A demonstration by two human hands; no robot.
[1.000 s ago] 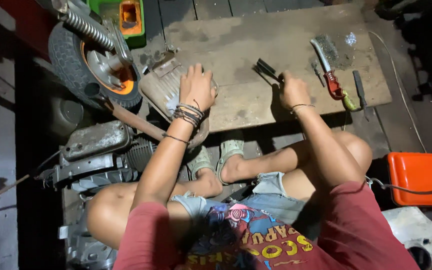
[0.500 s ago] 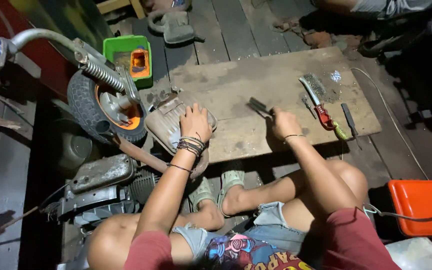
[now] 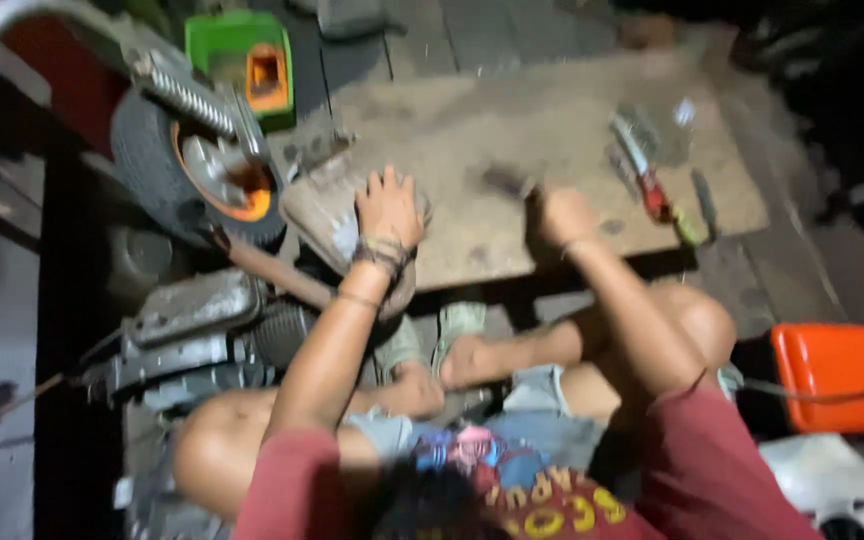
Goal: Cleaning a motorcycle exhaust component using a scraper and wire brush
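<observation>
The picture is blurred by motion. My left hand (image 3: 388, 208), with bands around the wrist, lies flat with spread fingers on a grey metal engine cover (image 3: 320, 212) at the near left edge of a wooden board (image 3: 472, 120). My right hand (image 3: 564, 216) is closed around a dark hand tool (image 3: 504, 182) whose tip points left over the board. I sit cross-legged on the floor behind the board.
A small wheel with an orange hub and a spring (image 3: 202, 160) stands to the left, with a green and orange box (image 3: 244, 62) behind it. Red-handled tools (image 3: 652, 180) lie on the board's right. Grey engine parts (image 3: 187, 335) sit at my left knee. An orange case (image 3: 837, 375) is at right.
The view has swung and gone blurry. My left hand stays pressed on the metal cover. My right hand keeps the dark tool just right of the cover.
</observation>
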